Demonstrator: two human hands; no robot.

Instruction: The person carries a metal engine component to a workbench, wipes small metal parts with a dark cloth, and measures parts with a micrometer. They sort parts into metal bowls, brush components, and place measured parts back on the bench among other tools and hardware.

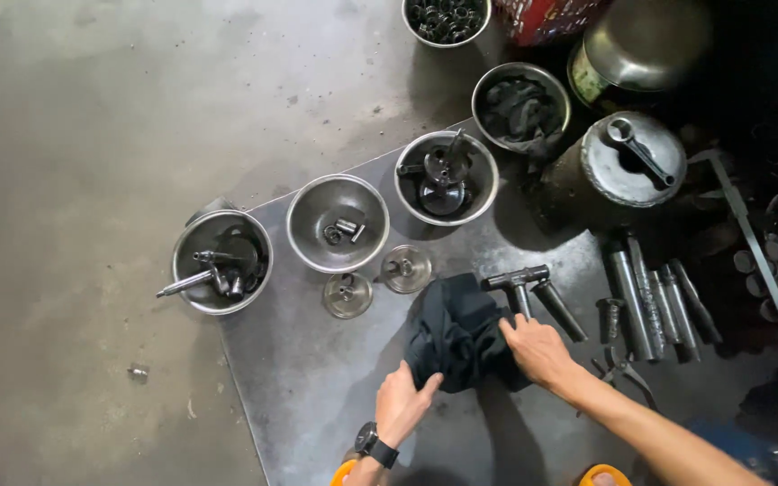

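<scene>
Three steel bowls (222, 261) of engine parts sit in a row along the far edge of a metal sheet (308, 396) on the floor, presumably for sorting. The left hand (402, 405) rests flat, fingers released, against a dark rag (456, 333) (bunched, mid-sheet). The right hand (538, 349) presses its opposite side, fingers spread, grasping nothing. A T-shaped tool (524, 286) lies just beyond.

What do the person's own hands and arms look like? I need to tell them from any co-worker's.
Both arms are bare, with no sleeves or gloves. The left hand has a black wristwatch at its wrist; the right hand wears nothing visible.
</scene>
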